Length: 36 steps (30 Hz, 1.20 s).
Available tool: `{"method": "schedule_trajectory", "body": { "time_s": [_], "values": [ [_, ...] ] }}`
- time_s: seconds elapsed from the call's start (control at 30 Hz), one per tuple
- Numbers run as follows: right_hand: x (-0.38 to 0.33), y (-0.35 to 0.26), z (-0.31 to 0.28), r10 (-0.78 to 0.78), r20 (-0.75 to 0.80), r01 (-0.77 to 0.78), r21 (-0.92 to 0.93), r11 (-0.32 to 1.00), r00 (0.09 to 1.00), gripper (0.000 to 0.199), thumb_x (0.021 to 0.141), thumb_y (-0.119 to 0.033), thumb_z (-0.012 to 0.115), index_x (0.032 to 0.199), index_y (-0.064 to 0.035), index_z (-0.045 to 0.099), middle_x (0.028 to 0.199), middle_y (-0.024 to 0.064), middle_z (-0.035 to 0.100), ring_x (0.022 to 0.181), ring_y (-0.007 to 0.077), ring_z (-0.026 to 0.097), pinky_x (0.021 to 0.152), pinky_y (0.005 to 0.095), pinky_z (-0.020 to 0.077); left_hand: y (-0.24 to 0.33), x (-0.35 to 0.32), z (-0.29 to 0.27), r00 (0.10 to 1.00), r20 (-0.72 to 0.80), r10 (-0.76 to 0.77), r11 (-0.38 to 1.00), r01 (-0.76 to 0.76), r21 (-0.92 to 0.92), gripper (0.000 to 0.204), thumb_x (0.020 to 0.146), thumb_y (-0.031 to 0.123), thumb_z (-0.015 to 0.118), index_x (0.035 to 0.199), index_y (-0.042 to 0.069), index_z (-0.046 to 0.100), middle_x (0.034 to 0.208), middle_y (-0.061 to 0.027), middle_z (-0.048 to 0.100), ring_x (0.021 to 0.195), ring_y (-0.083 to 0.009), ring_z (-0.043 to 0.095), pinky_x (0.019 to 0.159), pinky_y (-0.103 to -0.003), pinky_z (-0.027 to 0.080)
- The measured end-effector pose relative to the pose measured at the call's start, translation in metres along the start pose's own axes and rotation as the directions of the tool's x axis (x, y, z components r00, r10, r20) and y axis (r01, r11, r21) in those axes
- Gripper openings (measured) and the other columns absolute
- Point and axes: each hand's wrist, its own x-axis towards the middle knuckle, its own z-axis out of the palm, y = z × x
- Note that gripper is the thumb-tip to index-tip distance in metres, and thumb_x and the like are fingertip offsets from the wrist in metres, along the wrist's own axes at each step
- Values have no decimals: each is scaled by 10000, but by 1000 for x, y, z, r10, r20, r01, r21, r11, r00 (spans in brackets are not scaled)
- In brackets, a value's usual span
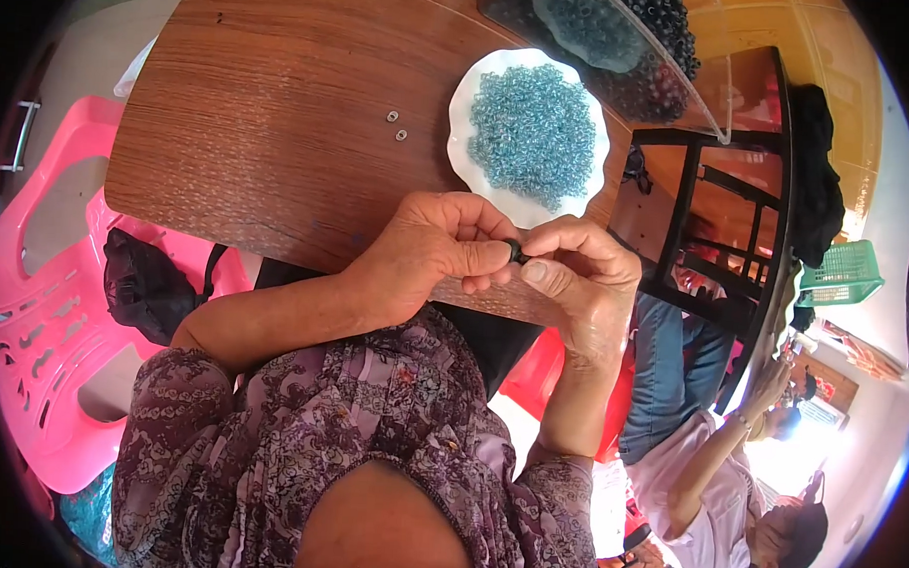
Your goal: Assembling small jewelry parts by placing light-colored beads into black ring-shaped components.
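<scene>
My left hand (pixel 444 246) and my right hand (pixel 583 270) meet just over the near edge of the brown wooden table (pixel 250 127). Between their fingertips is a small, dark, round part (pixel 517 251); both hands pinch it, and the fingers cover most of it. Just beyond them stands a white plate with a wavy rim (pixel 462 134), heaped with tiny clear-blue pieces (pixel 532 131). Left of the plate, a small metallic piece (pixel 392 116) lies on the wood with a similar one (pixel 402 136) beside it.
A clear-walled bin (pixel 672 66) holding dark small parts stands beyond the plate. At my left is a pink plastic chair (pixel 61 370) with a black bag (pixel 149 283) on it. Another person (pixel 708 483) sits at right, near a dark-framed table (pixel 778 195) and a green basket (pixel 841 272).
</scene>
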Motion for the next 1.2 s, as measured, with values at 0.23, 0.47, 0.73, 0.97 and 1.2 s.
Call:
{"method": "schedule_trajectory", "body": {
  "time_s": [0.23, 0.47, 0.73, 0.97, 1.2],
  "values": [
    [8, 3, -12, 147, 105, -152, 36, 988, 984, 268, 681, 79, 696, 944, 43, 660, 814, 75, 643, 751, 143, 619, 690, 244, 500, 1, 0, 0, 1000, 23, 5, 997, -6, 74, 163, 843, 61, 621, 974, -32, 596, 765, -65, 628, 652, -95, 567, 601, -216, 456],
    [6, -4, -8, 227, 178, -254, 149, 956, 957, 229, 695, 130, 639, 905, 44, 665, 838, 124, 663, 727, 194, 662, 658, 283, 563, 2, 0, 1, 998, 25, -58, 998, 57, 12, 117, 829, 25, 617, 915, -54, 612, 725, -85, 626, 564, -100, 551, 524, -211, 445],
    [2, 6, -3, 231, 152, -252, 138, 958, 961, 180, 703, 178, 591, 836, 67, 640, 819, 128, 648, 730, 208, 662, 675, 303, 576, -1, -3, 1, 997, 19, -74, 996, 73, 58, 110, 827, 40, 627, 889, -48, 607, 733, -94, 628, 565, -109, 561, 537, -215, 458],
    [5, -1, 9, 340, 193, -382, 262, 886, 921, 225, 752, 166, 566, 949, 67, 611, 881, 134, 642, 789, 215, 657, 738, 324, 564, 14, -7, -11, 987, 41, -158, 987, 158, -3, 143, 853, 80, 605, 930, -40, 593, 782, -84, 625, 632, -118, 580, 610, -227, 476],
    [17, -12, 11, 74, 236, -78, 7, 997, 969, 358, 770, 65, 641, 1118, -8, 594, 857, 41, 637, 798, 84, 583, 701, 209, 458, 68, -19, -16, 1000, -21, -17, 983, 21, 185, 153, 825, 55, 626, 952, -26, 598, 815, -88, 636, 679, -136, 605, 632, -250, 496]
  ]
}}
